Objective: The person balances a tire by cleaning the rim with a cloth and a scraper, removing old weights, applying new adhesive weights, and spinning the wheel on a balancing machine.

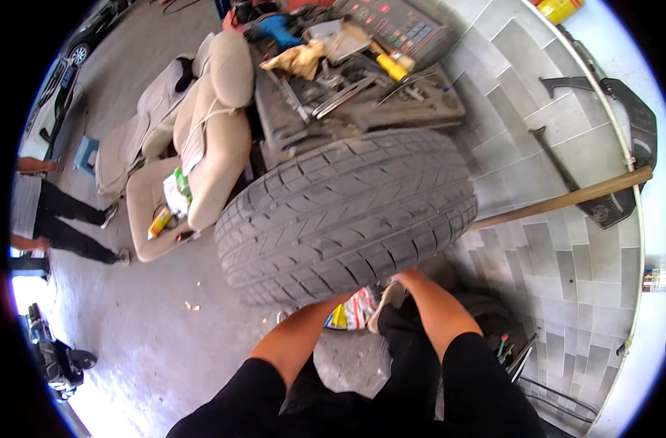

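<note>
A large black car tyre (347, 212) fills the middle of the head view, its grooved tread toward me. It stands in front of a cluttered work surface. My left forearm (302, 332) reaches up to the tyre's near lower edge, and my left hand is hidden behind the rubber. My right forearm (436, 310) goes under the same edge farther right, where the tyre covers my right hand too. Whether the fingers grip the tyre does not show.
Beige car seats (223, 146) stand at the left, with a yellow can (159, 223) on one. Tools, a yellow-handled screwdriver (388, 62) and a control panel (399, 29) lie beyond the tyre. A wooden handle (566, 198) juts out by the tiled wall (559, 252). Another person (63, 212) stands far left.
</note>
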Available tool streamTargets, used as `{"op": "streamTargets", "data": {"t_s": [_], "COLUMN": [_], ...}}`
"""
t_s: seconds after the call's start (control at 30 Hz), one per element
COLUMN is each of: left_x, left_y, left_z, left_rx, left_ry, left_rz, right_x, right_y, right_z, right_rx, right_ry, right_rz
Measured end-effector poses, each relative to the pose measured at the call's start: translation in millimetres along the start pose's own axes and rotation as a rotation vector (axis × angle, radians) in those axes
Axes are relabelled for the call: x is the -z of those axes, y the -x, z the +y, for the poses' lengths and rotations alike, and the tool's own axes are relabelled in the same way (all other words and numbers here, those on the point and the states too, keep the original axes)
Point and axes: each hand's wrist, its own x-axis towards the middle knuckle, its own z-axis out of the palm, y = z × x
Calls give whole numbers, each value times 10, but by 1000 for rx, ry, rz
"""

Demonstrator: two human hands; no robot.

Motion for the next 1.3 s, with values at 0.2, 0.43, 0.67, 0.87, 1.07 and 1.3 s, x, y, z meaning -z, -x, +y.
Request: {"op": "streamTargets", "data": {"t_s": [0.2,0.43,0.67,0.87,1.07,1.3], "left_x": [81,200,72,-40,15,17], "left_y": [-97,-254,-184,-160,-379,-538], "left_z": [-128,-237,-320,-265,-373,-334], "left_rx": [-30,-90,-99,-134,-166,-242], "left_ry": [27,49,74,53,53,43], "left_rz": [97,173,180,162,175,163], "right_x": [37,114,582,702,663,537], "right_y": [-72,137,328,317,371,370], "right_z": [74,-108,-468,-260,-408,-266], "right_rx": [13,-44,-59,1,-126,217], "right_ry": [-26,-65,53,-15,-243,-175], "right_rz": [-10,43,253,-54,-27,-85]}}
